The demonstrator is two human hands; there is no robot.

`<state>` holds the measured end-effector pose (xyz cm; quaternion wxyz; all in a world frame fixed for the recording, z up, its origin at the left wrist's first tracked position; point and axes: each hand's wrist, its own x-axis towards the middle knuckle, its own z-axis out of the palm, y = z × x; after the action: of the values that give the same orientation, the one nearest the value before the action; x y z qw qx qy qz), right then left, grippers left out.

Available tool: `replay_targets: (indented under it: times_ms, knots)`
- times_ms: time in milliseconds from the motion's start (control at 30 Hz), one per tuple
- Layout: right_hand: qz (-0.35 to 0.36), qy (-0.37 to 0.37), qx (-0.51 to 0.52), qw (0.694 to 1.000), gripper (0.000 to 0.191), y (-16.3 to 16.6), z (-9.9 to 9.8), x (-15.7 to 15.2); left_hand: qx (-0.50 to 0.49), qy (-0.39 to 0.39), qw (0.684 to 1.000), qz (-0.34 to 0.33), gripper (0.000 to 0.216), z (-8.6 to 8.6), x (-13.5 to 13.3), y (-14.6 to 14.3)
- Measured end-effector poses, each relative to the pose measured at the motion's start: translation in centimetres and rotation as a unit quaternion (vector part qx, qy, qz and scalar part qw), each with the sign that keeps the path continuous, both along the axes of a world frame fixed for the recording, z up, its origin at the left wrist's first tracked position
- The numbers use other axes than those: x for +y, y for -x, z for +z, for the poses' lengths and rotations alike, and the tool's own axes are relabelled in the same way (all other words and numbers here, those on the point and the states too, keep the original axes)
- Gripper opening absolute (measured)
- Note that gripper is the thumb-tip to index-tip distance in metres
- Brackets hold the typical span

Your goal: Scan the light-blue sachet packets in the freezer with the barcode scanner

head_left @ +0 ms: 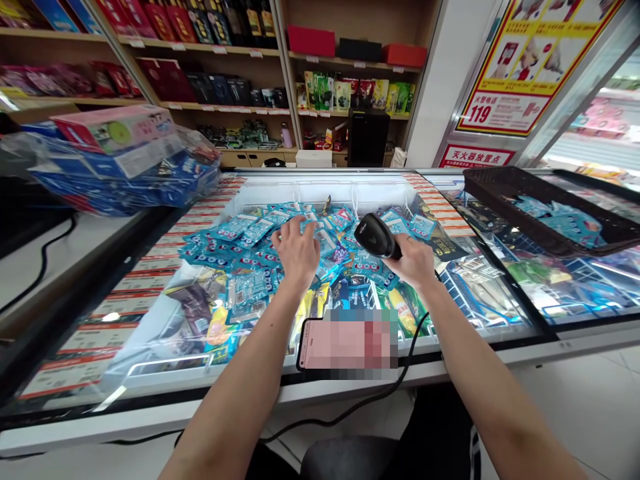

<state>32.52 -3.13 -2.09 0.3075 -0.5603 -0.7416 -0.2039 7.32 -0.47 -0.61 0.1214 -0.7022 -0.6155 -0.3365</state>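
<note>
My right hand (416,261) is wrapped round the handle of a black barcode scanner (374,237), whose head points left and forward over the packets. My left hand (299,252) rests palm down with its fingers apart, on or just above the heap of small blue packets (253,230); whether a fingertip touches one is hard to tell. These packets are spread across the glass top of a freezer (150,327). A phone (335,343) with a partly blurred screen lies by the front edge, between my forearms.
At the left stands a plastic-wrapped stack of boxes (120,157). A dark brown basket (515,213) at the right holds more blue packets. The scanner's black cable (400,380) hangs over the front edge. Stocked shelves (210,50) line the back.
</note>
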Motion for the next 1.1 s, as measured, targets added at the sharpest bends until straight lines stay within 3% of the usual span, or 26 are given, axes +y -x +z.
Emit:
replay_targets:
  times_ms: [133,200,433,500,633,733,900,1100]
  knots:
    - [-0.009,-0.003,0.002,1.000,0.033,-0.1,-0.1,0.1,0.073,0.039,0.981,-0.175,0.031,-0.5,0.1,-0.9]
    - [-0.014,-0.004,0.004,1.000,0.033,-0.2,-0.1,0.2,0.098,0.070,0.971,-0.206,0.027,-1.1,0.4,-1.1]
    - [-0.062,0.000,0.031,0.998,0.031,-0.6,0.1,0.4,0.126,0.072,0.981,-0.130,0.031,-1.9,1.0,-0.5]
    - [-0.068,0.001,0.033,0.997,0.031,-0.6,0.1,0.4,0.137,0.071,0.977,-0.150,0.037,-1.8,1.0,-0.6]
    - [-0.061,0.011,0.023,0.998,0.032,-0.5,0.0,0.4,0.169,0.103,0.948,-0.250,0.057,-2.1,1.4,-0.9]
    - [-0.058,0.017,0.023,0.998,0.031,-0.5,0.0,0.5,0.157,0.138,0.937,-0.279,0.058,-2.2,1.5,-1.1]
    - [-0.066,0.022,0.024,0.997,0.031,-0.4,0.1,0.4,0.101,0.115,0.959,-0.238,0.030,-2.0,1.3,-1.7]
    - [-0.051,0.029,0.020,0.998,0.030,-0.3,-0.1,0.4,0.072,0.089,0.979,-0.171,0.037,-2.3,1.3,-2.2]
